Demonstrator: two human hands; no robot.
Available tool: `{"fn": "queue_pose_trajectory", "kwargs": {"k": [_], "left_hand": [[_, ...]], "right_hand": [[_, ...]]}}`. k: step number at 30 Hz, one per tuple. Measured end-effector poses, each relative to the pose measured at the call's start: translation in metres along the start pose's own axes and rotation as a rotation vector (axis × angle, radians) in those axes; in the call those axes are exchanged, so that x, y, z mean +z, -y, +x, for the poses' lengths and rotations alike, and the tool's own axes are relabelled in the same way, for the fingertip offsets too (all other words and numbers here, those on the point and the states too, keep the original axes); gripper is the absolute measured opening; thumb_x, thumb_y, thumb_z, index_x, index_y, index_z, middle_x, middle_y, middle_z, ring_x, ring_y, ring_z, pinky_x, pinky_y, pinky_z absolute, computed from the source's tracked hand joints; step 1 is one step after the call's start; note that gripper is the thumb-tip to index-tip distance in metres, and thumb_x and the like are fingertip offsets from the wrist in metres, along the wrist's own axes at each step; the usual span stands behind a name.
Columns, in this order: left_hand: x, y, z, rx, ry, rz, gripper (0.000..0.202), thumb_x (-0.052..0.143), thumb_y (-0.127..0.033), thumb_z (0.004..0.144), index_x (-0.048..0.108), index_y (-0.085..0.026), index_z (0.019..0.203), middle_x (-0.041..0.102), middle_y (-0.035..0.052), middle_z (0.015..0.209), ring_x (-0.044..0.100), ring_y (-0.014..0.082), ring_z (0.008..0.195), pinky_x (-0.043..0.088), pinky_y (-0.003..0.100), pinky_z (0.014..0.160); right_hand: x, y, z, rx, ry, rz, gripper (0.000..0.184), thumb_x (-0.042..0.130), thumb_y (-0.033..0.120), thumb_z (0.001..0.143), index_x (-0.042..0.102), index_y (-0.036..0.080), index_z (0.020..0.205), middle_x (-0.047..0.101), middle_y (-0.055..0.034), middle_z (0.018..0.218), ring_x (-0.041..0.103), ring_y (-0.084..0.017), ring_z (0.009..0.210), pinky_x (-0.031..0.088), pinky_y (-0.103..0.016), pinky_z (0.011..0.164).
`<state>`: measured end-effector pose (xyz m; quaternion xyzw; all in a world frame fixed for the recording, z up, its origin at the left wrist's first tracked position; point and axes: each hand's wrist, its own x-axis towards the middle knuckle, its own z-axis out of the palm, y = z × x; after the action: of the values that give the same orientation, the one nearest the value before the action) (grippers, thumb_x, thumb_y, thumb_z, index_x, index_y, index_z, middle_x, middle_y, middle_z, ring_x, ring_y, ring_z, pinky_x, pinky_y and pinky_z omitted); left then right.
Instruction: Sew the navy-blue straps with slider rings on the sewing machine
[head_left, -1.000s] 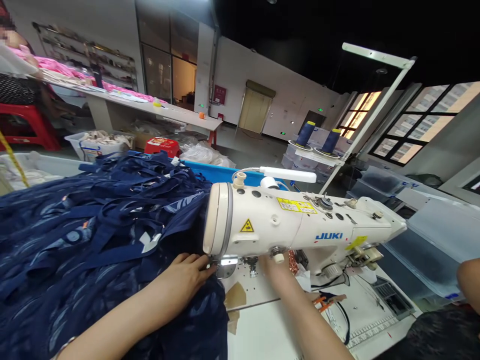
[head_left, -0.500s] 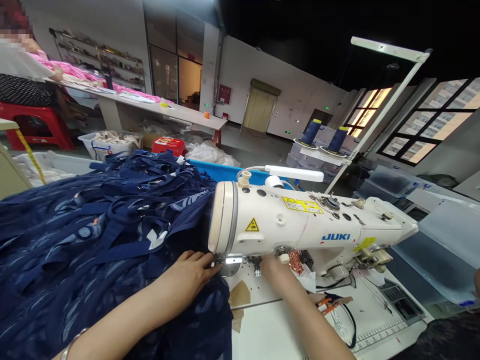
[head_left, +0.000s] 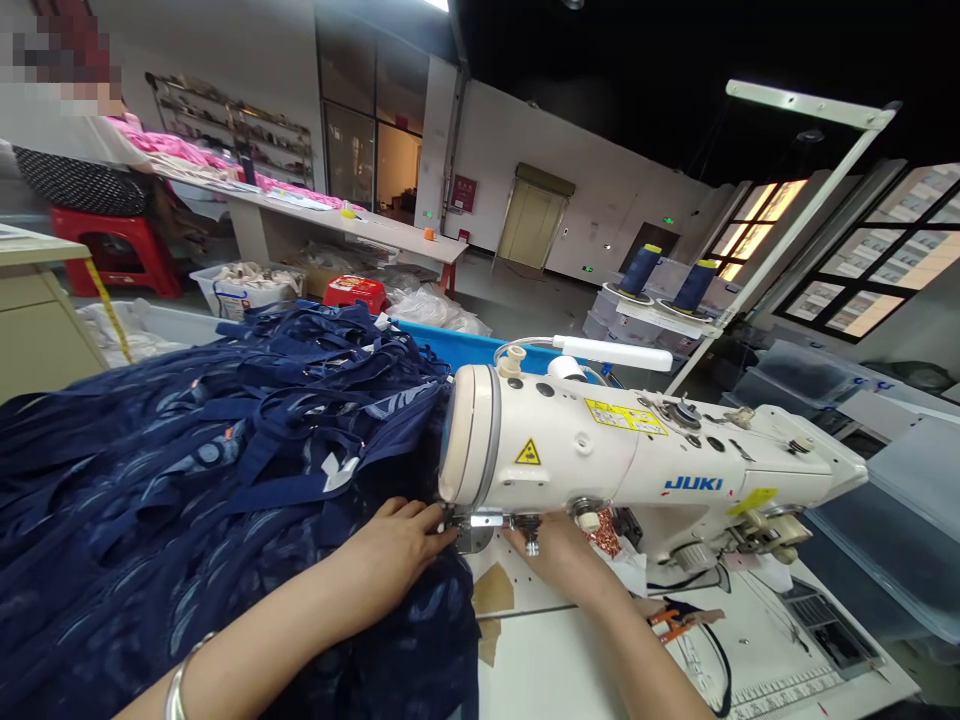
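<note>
A white sewing machine (head_left: 622,440) marked JUKI stands on the table before me. Left of its needle area, my left hand (head_left: 397,545) is closed on the edge of a navy garment (head_left: 405,650), fingertips close to the presser foot. My right hand (head_left: 559,555) reaches under the machine's arm from the right, its fingertips beside the metal foot parts; most of its fingers are hidden, and what they touch cannot be made out. A big heap of navy garments (head_left: 187,500) with straps and pale labels spreads to the left of the machine.
Orange-handled snips (head_left: 671,625) lie on the white sewing table (head_left: 555,665) near a printed ruler. Two navy thread cones (head_left: 637,272) stand behind the machine. Clear plastic bins (head_left: 885,540) are at right. A person (head_left: 82,150) sits at a far table with pink fabric.
My view has shifted slightly left, so everything sits further right. My right hand's fingertips show a little more beside the foot. My left hand stays at the needle area.
</note>
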<state>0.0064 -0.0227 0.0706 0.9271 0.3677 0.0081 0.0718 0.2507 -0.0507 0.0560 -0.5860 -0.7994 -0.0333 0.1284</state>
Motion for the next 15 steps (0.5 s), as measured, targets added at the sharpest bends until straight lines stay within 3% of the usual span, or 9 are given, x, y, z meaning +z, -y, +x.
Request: {"fn": "queue_pose_trajectory", "kwargs": {"k": [3,5,9,15], "left_hand": [[-0.001,0.000,-0.001,0.001,0.003,0.006,0.040,0.040,-0.019,0.094,0.057,-0.032,0.128,0.061,0.0089,0.117,0.056,0.0265,0.108,0.041,0.045,0.095],[-0.003,-0.001,-0.001,0.001,0.009,0.007,0.040,0.040,-0.019,0.094,0.057,-0.031,0.128,0.061,0.0094,0.117,0.056,0.0272,0.107,0.041,0.046,0.095],[-0.005,-0.002,0.000,0.006,0.014,0.017,0.041,0.038,-0.017,0.094,0.057,-0.029,0.128,0.062,0.0105,0.115,0.058,0.0277,0.103,0.042,0.047,0.093],[-0.002,-0.001,-0.001,0.038,-0.026,0.007,0.040,0.037,-0.017,0.095,0.058,-0.027,0.127,0.062,0.0100,0.111,0.059,0.0273,0.100,0.043,0.048,0.091]], "right_hand": [[-0.003,-0.002,0.000,0.048,0.081,-0.053,0.022,0.058,0.025,0.089,0.072,0.010,0.099,0.072,-0.0156,0.096,0.068,-0.031,0.094,0.053,-0.035,0.079],[-0.006,0.003,0.000,0.036,0.072,0.002,0.026,0.059,0.030,0.090,0.070,0.011,0.104,0.072,-0.0148,0.100,0.067,-0.030,0.098,0.052,-0.034,0.084],[-0.006,0.015,0.001,-0.001,0.027,0.071,0.024,0.057,0.035,0.092,0.070,0.019,0.104,0.072,-0.0099,0.102,0.065,-0.026,0.103,0.048,-0.035,0.092],[0.007,0.019,0.001,-0.049,0.031,0.014,0.024,0.054,0.036,0.095,0.071,0.028,0.109,0.072,-0.0075,0.102,0.068,-0.026,0.093,0.052,-0.035,0.081]]}}
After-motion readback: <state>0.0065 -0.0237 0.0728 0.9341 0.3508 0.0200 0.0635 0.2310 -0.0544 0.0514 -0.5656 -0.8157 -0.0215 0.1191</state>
